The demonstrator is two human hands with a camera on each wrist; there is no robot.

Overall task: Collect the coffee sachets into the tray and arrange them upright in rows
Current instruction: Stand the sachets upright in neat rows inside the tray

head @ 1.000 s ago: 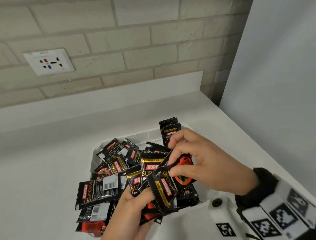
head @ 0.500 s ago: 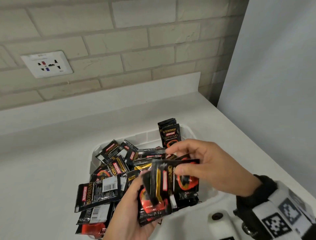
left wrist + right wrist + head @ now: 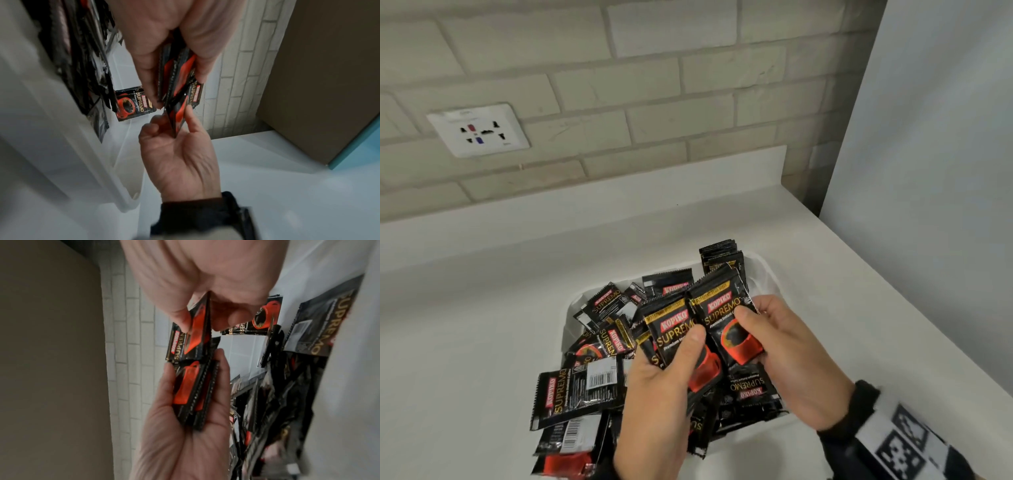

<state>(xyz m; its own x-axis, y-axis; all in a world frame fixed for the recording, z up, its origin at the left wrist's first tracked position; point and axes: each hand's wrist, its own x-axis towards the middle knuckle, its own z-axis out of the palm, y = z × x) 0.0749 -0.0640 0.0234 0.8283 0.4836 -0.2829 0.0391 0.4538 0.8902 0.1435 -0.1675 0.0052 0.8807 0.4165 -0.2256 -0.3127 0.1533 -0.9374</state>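
Observation:
A white tray (image 3: 767, 276) holds a jumbled heap of black Kopiko sachets (image 3: 616, 337). A few sachets stand upright (image 3: 722, 256) in its far right corner. My left hand (image 3: 681, 363) grips a small stack of sachets (image 3: 671, 334) above the heap, thumb across the front one. My right hand (image 3: 753, 311) pinches a single sachet (image 3: 724, 318) by its right edge, overlapping the stack. The left wrist view shows the stack (image 3: 176, 71) edge-on between thumb and fingers. In the right wrist view the single sachet (image 3: 195, 332) hangs just above the stack (image 3: 193, 394).
Several sachets lie off the tray's left side on the white counter (image 3: 482, 342), one face up (image 3: 575, 390), others with barcodes showing (image 3: 568, 442). A brick wall with a socket (image 3: 479, 130) is behind. A grey panel (image 3: 928, 171) bounds the counter on the right.
Both hands have lifted the sachets and turned them front-up. The right hand now holds one sachet against the left hand's stack.

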